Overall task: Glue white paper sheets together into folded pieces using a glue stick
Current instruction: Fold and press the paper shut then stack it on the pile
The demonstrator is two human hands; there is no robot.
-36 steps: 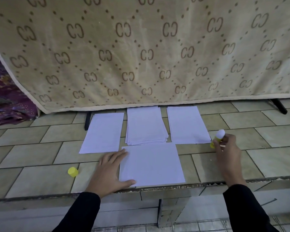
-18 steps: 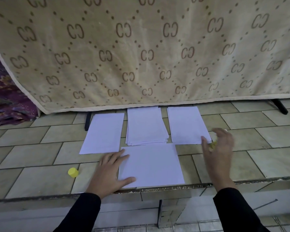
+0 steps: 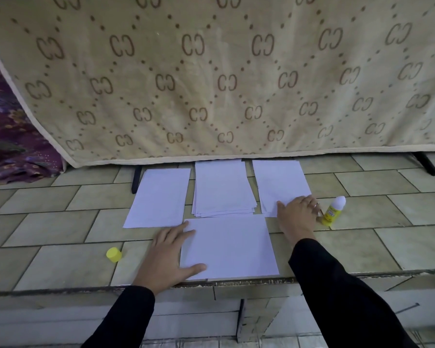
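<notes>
Front sheet (image 3: pixel 231 247): left hand (image 3: pixel 168 252), fingers spread, is pinning its edge steady.
Right hand (image 3: pixel 298 212): spread, is resting on right pile (image 3: pixel 279 182), likely fetching another.

Tiled surface (image 3: pixel 48 229) here, pale greenish tiles, chipped along the front edge. Right at that front edge, in the middle, one white sheet (image 3: pixel 229 247) lies flat, and the left hand (image 3: pixel 166 254) is spread across its left side, palm on the tile. Toward the back edge, three lots of paper in a row: a thin pile (image 3: pixel 158 197) at left, a fanned stack (image 3: pixel 222 189) in the middle, another pile (image 3: pixel 279 184) at right, with the right hand (image 3: pixel 296 214) laying its fingers (image 3: pixel 309 199) on the near corner. Just right of that, the glue stick (image 3: pixel 333 210) stands upright, uncapped. A yellow cap (image 3: pixel 113 254) sits alone toward the front left.
</notes>
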